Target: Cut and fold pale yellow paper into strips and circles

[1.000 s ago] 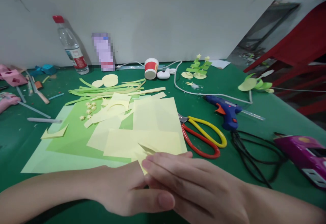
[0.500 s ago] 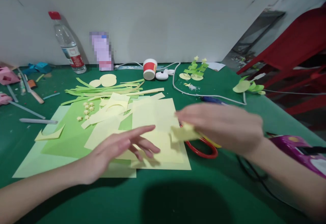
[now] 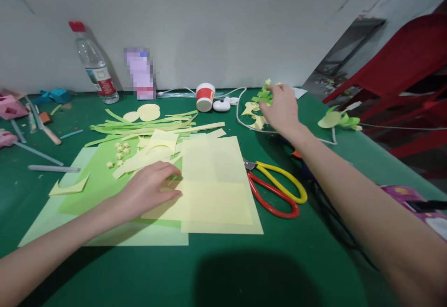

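Note:
My right hand (image 3: 282,109) reaches to the back right, its fingers closed about a green paper plant with a yellow star tip; the hand hides most of it. Just left of the fingers stands another green paper plant (image 3: 263,95) on a round pale base. A yellow paper scrap (image 3: 258,122) lies below the fingertips. My left hand (image 3: 148,186) is over the paper pile, thumb and fingers apart, with nothing between them. Beside it are pale yellow sheets (image 3: 218,181), a green sheet (image 3: 89,181) and small folded paper stars (image 3: 122,149).
Scissors (image 3: 275,188) with red and yellow handles lie right of the sheets. Green paper strips (image 3: 146,125) lie behind. A bottle (image 3: 98,72), a paper cup (image 3: 205,96) and an earbud case (image 3: 221,105) stand by the wall. A white cable (image 3: 244,123) curves across the table.
My right hand has moved from above the scissors to the paper plants at the back, and the yellow paper it held now lies there. My left hand has drawn back slightly leftward.

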`<action>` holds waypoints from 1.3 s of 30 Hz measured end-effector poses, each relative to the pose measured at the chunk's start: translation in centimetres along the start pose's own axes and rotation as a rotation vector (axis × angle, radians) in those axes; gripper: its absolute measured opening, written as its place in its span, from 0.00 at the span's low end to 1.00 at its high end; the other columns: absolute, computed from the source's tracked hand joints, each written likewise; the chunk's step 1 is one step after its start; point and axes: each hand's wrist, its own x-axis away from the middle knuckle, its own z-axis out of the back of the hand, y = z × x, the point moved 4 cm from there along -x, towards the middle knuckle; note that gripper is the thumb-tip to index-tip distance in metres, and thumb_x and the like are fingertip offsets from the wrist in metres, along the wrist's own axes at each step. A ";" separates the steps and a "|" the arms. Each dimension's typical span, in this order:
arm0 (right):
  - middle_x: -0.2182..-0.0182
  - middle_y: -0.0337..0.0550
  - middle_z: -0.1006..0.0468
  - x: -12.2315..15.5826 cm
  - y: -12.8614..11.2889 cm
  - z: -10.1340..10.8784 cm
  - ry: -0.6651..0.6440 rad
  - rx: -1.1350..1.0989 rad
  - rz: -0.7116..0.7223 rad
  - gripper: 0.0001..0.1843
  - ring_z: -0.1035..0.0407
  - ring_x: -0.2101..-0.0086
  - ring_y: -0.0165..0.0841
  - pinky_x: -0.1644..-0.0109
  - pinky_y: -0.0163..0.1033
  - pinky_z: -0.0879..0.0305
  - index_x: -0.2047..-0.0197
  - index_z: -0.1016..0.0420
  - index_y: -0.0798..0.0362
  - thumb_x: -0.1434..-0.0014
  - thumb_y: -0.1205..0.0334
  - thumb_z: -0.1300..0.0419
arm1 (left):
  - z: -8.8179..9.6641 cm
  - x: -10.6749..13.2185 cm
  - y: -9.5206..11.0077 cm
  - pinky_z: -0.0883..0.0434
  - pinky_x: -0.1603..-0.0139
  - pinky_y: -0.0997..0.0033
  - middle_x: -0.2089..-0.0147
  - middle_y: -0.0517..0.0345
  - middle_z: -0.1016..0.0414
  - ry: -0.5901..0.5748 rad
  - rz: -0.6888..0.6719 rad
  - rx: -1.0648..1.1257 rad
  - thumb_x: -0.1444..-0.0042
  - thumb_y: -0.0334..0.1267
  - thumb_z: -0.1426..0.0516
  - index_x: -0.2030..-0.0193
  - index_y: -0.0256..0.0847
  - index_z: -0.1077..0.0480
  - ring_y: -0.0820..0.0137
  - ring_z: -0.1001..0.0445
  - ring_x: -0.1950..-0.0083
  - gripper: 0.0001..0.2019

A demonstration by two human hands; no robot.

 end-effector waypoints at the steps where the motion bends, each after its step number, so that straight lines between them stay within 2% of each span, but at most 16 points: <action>1: 0.47 0.60 0.40 0.9 -1.3 0.2 -0.003 -0.003 0.038 0.19 0.49 0.45 0.47 0.44 0.57 0.53 0.49 0.37 0.63 0.44 0.69 0.48 | -0.2 0.0 0.1 0.34 0.56 0.62 0.56 0.53 0.29 -0.006 0.000 -0.017 0.48 0.46 0.46 0.56 0.39 0.33 0.62 0.32 0.54 0.16; 2: 0.48 0.60 0.38 2.0 -2.7 0.4 -0.040 -0.017 0.090 0.18 0.47 0.46 0.45 0.44 0.55 0.53 0.49 0.37 0.64 0.44 0.71 0.51 | -0.4 0.0 0.2 0.35 0.55 0.61 0.55 0.52 0.29 -0.011 -0.008 -0.032 0.48 0.46 0.46 0.54 0.39 0.34 0.62 0.33 0.54 0.17; 3: 0.52 0.57 0.33 3.5 -4.2 0.3 -0.122 -0.043 0.158 0.17 0.42 0.50 0.42 0.45 0.51 0.48 0.51 0.34 0.62 0.43 0.71 0.53 | -0.6 0.0 0.3 0.36 0.54 0.60 0.55 0.51 0.30 -0.014 -0.021 -0.044 0.47 0.46 0.46 0.53 0.38 0.34 0.61 0.34 0.53 0.18; 4: 0.58 0.52 0.29 5.1 -5.7 0.2 -0.237 -0.075 0.233 0.14 0.36 0.56 0.38 0.49 0.45 0.42 0.55 0.31 0.60 0.44 0.70 0.52 | -0.8 0.0 0.4 0.36 0.53 0.60 0.55 0.51 0.30 -0.016 -0.033 -0.050 0.47 0.46 0.46 0.53 0.37 0.35 0.61 0.34 0.53 0.18; 6: 0.67 0.43 0.25 8.9 -8.2 -0.6 -0.511 -0.137 0.386 0.08 0.32 0.66 0.32 0.60 0.36 0.36 0.64 0.26 0.54 0.48 0.67 0.45 | -1.0 -0.1 0.4 0.37 0.54 0.61 0.56 0.51 0.31 -0.032 -0.046 -0.043 0.47 0.46 0.47 0.54 0.38 0.35 0.62 0.34 0.54 0.17; 8: 0.68 0.43 0.24 12.1 -9.6 -1.5 -0.665 -0.167 0.466 0.06 0.32 0.65 0.33 0.62 0.36 0.36 0.68 0.26 0.53 0.49 0.63 0.42 | -1.3 -0.3 0.3 0.37 0.55 0.61 0.59 0.53 0.31 -0.053 -0.038 -0.023 0.47 0.46 0.47 0.56 0.38 0.34 0.62 0.34 0.55 0.16; 11: 0.69 0.47 0.25 14.2 -10.1 -2.7 -0.743 -0.177 0.465 0.06 0.33 0.64 0.36 0.63 0.40 0.37 0.68 0.27 0.56 0.51 0.66 0.42 | -1.3 -0.4 0.1 0.35 0.59 0.62 0.63 0.55 0.32 -0.077 -0.003 0.003 0.49 0.49 0.46 0.61 0.39 0.33 0.62 0.34 0.59 0.15; 15: 0.73 0.44 0.25 14.1 -10.4 -2.7 -0.812 -0.238 0.428 0.06 0.33 0.70 0.32 0.66 0.37 0.37 0.73 0.26 0.56 0.51 0.69 0.44 | -0.7 -0.2 0.6 0.34 0.62 0.64 0.61 0.54 0.31 -0.061 0.036 0.082 0.52 0.48 0.43 0.64 0.39 0.34 0.64 0.32 0.60 0.15; 19: 0.71 0.43 0.23 13.7 -11.7 -0.5 -0.826 -0.317 0.385 0.09 0.31 0.70 0.30 0.65 0.34 0.37 0.70 0.24 0.56 0.47 0.67 0.47 | 0.3 -0.2 2.4 0.33 0.59 0.67 0.59 0.56 0.27 -0.022 0.002 0.247 0.45 0.43 0.49 0.57 0.41 0.33 0.68 0.30 0.59 0.12; 23: 0.72 0.43 0.22 13.6 -12.4 1.2 -0.786 -0.350 0.318 0.10 0.31 0.70 0.30 0.65 0.35 0.37 0.70 0.24 0.56 0.47 0.67 0.47 | 1.4 -0.4 4.3 0.34 0.67 0.75 0.67 0.59 0.24 0.024 -0.070 0.254 0.43 0.38 0.52 0.64 0.40 0.28 0.73 0.29 0.68 0.12; 28: 0.74 0.41 0.22 13.5 -12.4 2.1 -0.751 -0.387 0.270 0.09 0.31 0.72 0.30 0.68 0.34 0.38 0.72 0.23 0.56 0.49 0.67 0.46 | 2.1 -0.6 5.5 0.34 0.70 0.76 0.70 0.60 0.24 0.070 -0.061 0.211 0.46 0.34 0.49 0.67 0.38 0.28 0.74 0.28 0.70 0.09; 33: 0.77 0.41 0.22 13.8 -12.2 2.8 -0.656 -0.360 0.263 0.10 0.32 0.74 0.30 0.68 0.34 0.38 0.75 0.23 0.56 0.51 0.70 0.46 | 2.2 -1.1 5.4 0.32 0.68 0.75 0.69 0.61 0.23 0.014 -0.003 0.233 0.48 0.35 0.49 0.69 0.39 0.27 0.72 0.27 0.68 0.09; 39: 0.75 0.40 0.22 13.7 -10.8 4.0 -0.599 -0.316 0.261 0.09 0.31 0.73 0.31 0.69 0.35 0.37 0.77 0.24 0.54 0.52 0.70 0.44 | 3.0 -0.8 3.5 0.30 0.68 0.75 0.70 0.60 0.23 -0.030 0.105 0.246 0.50 0.37 0.47 0.71 0.39 0.27 0.71 0.26 0.69 0.08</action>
